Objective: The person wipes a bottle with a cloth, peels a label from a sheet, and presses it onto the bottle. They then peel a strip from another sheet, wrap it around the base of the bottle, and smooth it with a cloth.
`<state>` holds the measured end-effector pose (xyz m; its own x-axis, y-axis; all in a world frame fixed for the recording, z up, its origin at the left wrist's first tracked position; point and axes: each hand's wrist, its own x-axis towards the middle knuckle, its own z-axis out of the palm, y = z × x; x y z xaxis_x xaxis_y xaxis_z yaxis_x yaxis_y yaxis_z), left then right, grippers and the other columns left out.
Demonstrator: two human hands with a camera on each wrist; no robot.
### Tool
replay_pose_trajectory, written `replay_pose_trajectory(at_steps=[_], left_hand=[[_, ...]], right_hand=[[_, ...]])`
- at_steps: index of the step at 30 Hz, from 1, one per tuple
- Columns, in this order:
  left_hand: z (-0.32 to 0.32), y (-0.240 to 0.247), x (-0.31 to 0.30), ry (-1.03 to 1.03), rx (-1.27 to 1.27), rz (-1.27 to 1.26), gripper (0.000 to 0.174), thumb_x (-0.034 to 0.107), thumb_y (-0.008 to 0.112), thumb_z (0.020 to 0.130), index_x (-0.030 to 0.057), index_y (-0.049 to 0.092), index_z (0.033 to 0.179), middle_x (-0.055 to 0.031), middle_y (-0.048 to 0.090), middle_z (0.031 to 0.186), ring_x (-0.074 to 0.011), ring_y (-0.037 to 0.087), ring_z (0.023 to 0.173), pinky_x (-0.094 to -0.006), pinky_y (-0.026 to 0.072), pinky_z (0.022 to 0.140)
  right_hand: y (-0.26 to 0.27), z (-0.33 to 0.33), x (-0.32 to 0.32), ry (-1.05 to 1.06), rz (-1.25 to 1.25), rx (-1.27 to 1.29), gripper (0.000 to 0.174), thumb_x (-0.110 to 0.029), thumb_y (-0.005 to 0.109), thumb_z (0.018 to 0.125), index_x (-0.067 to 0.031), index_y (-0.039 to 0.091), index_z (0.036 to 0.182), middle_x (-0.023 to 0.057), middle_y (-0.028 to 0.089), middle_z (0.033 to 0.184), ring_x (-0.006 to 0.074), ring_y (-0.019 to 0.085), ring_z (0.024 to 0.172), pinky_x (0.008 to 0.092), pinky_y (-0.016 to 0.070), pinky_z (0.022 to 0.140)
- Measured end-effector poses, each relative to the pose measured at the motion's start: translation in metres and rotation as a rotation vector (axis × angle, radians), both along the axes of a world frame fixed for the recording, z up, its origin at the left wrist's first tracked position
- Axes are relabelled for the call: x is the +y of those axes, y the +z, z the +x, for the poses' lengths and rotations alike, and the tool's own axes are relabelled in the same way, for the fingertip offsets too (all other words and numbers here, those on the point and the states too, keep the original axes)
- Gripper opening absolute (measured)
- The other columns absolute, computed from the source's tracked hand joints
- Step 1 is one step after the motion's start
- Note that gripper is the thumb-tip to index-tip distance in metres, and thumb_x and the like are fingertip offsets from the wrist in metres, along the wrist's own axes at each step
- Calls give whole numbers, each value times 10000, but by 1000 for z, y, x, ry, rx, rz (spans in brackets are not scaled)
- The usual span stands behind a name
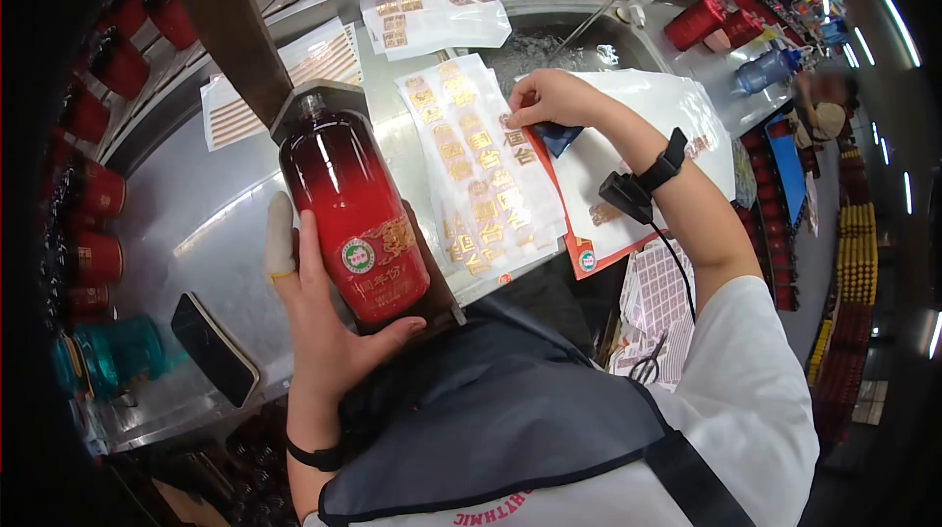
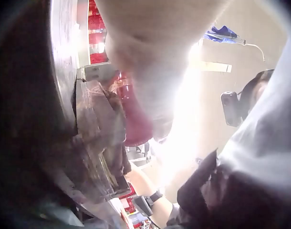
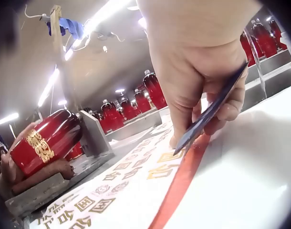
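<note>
A red bottle (image 1: 358, 223) with a dark neck and gold print lies tilted in a wooden cradle. My left hand (image 1: 329, 326) rests against its side and base, fingers straight and thumb spread; one finger wears a pale cover. In the left wrist view, glare and blur hide most of that hand. My right hand (image 1: 564, 100) holds a flat dark-blue tool (image 3: 212, 109) in curled fingers, with thumb and fingertip at the edge of a sheet of gold character stickers (image 1: 451, 154). Beneath that hand runs a red strip (image 3: 183, 179) beside a white sheet (image 1: 638, 174).
Other sticker sheets (image 1: 427, 22) lie at the back of the metal table (image 1: 231, 223), near a sink with running water (image 1: 549, 41). A phone (image 1: 216, 350) and a teal container (image 1: 123, 355) are at the left. Red bottles line the surrounding conveyor; scissors (image 1: 648, 367) lie lower right.
</note>
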<state>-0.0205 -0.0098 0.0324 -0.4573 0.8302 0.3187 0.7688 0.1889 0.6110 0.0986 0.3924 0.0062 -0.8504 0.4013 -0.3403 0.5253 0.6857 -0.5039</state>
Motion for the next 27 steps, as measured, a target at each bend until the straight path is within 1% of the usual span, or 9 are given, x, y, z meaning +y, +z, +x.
replay_pose_trajectory(at_steps=[2,7,9,11,12,14,23,26,27], left_hand=[[0,-3,3,15,-27,20,1311,423,925,589,-14,139,1542,-299,210,1534,-453,257,1405,-493,272,1137],[0,-11,11,36,-133,75,1341,330,948,570,-26,97,1543,-282,305,1474,-437,386,1317,-451,355,1090],[2,-10,13,91,-135,94,1318,280,944,579,-34,99,1541,-263,390,1404,-420,457,1236,-443,401,1036],[3,-8,15,89,-129,97,1316,274,943,580,-41,98,1538,-257,412,1378,-414,467,1209,-450,408,1016],[3,-6,15,88,-122,88,1314,268,942,582,-49,97,1536,-250,434,1351,-408,477,1182,-457,416,997],[2,-7,15,80,-103,110,1306,265,942,578,-56,110,1533,-250,443,1341,-403,484,1169,-454,424,980],[0,2,9,108,-15,51,1252,288,932,575,-62,185,1518,-240,531,1209,-395,561,1050,-430,483,872],[-4,-3,7,75,-117,60,1298,258,933,567,-40,121,1535,-241,517,1230,-406,548,1082,-446,484,895],[-4,-5,5,70,-244,52,1316,238,931,574,-21,79,1544,-237,499,1291,-401,535,1149,-441,468,961]], right_hand=[[-11,1,8,-10,-82,39,302,-361,828,712,-82,722,758,52,683,696,165,640,679,310,476,637],[9,5,22,-103,49,182,265,-333,808,731,-89,745,812,66,703,735,179,654,682,327,494,646],[25,7,50,-266,271,377,254,-343,780,757,-102,760,832,86,714,749,223,675,695,347,512,661],[59,11,62,-410,624,306,229,-356,750,792,-137,760,860,76,711,829,260,683,770,373,524,685],[62,15,74,-412,628,306,229,-356,750,792,-137,760,860,76,711,829,260,683,770,373,524,685],[65,21,95,-408,998,369,174,-338,717,830,-174,741,884,50,668,873,255,666,811,375,512,688],[77,20,85,-366,1048,394,188,-370,676,859,-192,722,902,59,643,951,295,668,884,424,519,729],[79,20,104,-435,1018,352,236,-416,673,859,-196,731,922,63,646,959,291,667,889,410,519,731],[79,19,117,-457,1021,331,248,-429,672,858,-199,734,930,65,647,964,290,667,891,407,519,732]])
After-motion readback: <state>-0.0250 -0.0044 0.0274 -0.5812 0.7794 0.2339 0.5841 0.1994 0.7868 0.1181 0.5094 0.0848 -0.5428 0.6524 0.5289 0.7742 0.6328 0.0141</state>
